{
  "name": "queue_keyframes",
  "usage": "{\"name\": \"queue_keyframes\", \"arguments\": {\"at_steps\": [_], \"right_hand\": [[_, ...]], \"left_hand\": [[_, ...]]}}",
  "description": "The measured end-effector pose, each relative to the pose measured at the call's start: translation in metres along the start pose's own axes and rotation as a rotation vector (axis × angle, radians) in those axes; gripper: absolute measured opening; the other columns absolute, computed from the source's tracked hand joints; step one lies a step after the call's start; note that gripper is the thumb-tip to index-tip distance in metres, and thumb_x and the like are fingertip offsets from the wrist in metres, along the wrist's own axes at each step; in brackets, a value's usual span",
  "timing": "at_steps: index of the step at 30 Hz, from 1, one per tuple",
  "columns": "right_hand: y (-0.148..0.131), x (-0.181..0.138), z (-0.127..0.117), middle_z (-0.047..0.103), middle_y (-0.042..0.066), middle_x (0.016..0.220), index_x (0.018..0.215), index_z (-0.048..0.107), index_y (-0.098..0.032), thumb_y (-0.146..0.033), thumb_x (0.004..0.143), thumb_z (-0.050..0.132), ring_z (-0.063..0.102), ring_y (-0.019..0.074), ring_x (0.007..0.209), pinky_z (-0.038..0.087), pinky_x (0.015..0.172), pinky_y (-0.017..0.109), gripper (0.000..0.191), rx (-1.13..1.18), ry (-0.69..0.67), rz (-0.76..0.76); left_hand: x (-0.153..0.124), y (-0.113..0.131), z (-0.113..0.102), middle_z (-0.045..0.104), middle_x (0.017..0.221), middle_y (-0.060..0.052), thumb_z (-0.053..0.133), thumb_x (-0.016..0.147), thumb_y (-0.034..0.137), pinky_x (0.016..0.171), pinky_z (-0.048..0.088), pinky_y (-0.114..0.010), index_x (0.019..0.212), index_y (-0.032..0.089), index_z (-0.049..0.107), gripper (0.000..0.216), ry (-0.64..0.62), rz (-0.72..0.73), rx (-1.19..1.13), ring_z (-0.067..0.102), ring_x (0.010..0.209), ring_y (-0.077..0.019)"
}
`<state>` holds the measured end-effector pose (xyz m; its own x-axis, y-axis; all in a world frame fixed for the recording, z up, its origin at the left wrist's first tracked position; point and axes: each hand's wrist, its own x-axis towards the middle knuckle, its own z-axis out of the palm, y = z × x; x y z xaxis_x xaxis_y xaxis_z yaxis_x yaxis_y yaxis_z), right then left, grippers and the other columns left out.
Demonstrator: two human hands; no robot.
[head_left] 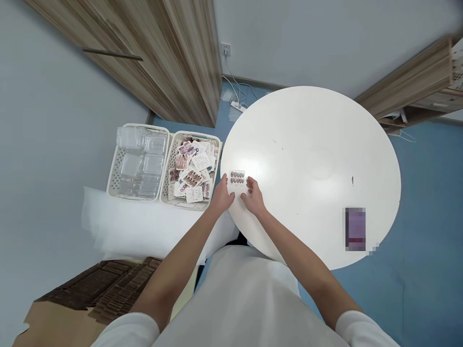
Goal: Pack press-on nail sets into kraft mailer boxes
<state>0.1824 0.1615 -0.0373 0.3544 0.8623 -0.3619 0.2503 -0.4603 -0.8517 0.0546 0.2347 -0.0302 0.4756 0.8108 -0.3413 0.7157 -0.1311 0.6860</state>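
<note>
A small white card of press-on nails, with two rows of green and reddish nails, lies flat near the left edge of the white round table. My left hand is beside the card's left edge, open, with the thumb apart from the fingers. On the other side, my right hand is also open, its fingers bent loosely near the card's right edge. Neither hand plainly grips the card. Left of the table, a white basket holds a heap of similar nail cards.
Another white basket contains clear plastic boxes. White wrapping sheet spreads before the baskets, with brown cardboard nearer me. A blurred purple item lies on the table's right. A power strip is on the floor behind.
</note>
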Motion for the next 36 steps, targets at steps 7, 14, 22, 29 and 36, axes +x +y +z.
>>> {"name": "queue_keyframes", "arguments": {"at_steps": [7, 14, 22, 29, 36], "right_hand": [[-0.001, -0.003, -0.004, 0.034, 0.007, 0.134, 0.130, 0.026, -0.026, -0.019, 0.065, 0.050, 0.039, 0.0217, 0.118, 0.036, 0.095, 0.041, 0.069, 0.080, -0.050, 0.037], [0.008, -0.033, -0.027, 0.048, 0.007, 0.120, 0.115, 0.044, -0.025, -0.026, 0.071, 0.050, 0.054, 0.0168, 0.095, 0.045, 0.081, 0.035, 0.045, 0.080, -0.132, 0.074], [-0.004, -0.031, -0.020, 0.061, 0.002, 0.082, 0.099, 0.054, -0.020, -0.030, 0.072, 0.047, 0.056, 0.0131, 0.070, 0.046, 0.065, 0.029, 0.029, 0.047, -0.352, -0.050], [-0.042, -0.024, 0.033, 0.061, 0.001, 0.083, 0.096, 0.055, -0.021, -0.029, 0.072, 0.047, 0.056, 0.0118, 0.067, 0.046, 0.065, 0.028, 0.027, 0.004, -0.551, -0.171], [-0.074, 0.004, 0.102, 0.064, 0.000, 0.082, 0.098, 0.054, -0.022, -0.029, 0.073, 0.047, 0.058, 0.0138, 0.071, 0.046, 0.068, 0.029, 0.027, -0.161, -0.584, -0.282]], "left_hand": [[-0.007, -0.001, 0.004, 0.035, 0.133, -0.016, 0.053, 0.069, 0.016, 0.096, 0.033, -0.043, 0.135, 0.016, 0.011, 0.078, 0.005, -0.031, -0.060, 0.036, 0.120, -0.0275], [-0.037, 0.007, 0.021, 0.049, 0.117, -0.010, 0.053, 0.074, 0.028, 0.086, 0.041, -0.038, 0.128, 0.018, 0.030, 0.059, 0.146, 0.009, -0.122, 0.050, 0.103, -0.0218], [-0.100, 0.000, 0.009, 0.059, 0.087, -0.001, 0.051, 0.076, 0.032, 0.064, 0.046, -0.027, 0.117, 0.020, 0.043, 0.044, 0.253, -0.079, -0.099, 0.055, 0.063, -0.0118], [-0.148, -0.050, -0.049, 0.060, 0.091, -0.003, 0.049, 0.076, 0.036, 0.069, 0.045, -0.028, 0.113, 0.019, 0.047, 0.041, 0.393, -0.295, 0.034, 0.057, 0.070, -0.0138], [-0.148, -0.101, -0.113, 0.055, 0.113, -0.012, 0.051, 0.072, 0.047, 0.080, 0.042, -0.034, 0.122, 0.016, 0.041, 0.061, 0.174, -0.492, 0.095, 0.053, 0.100, -0.0248]]}}
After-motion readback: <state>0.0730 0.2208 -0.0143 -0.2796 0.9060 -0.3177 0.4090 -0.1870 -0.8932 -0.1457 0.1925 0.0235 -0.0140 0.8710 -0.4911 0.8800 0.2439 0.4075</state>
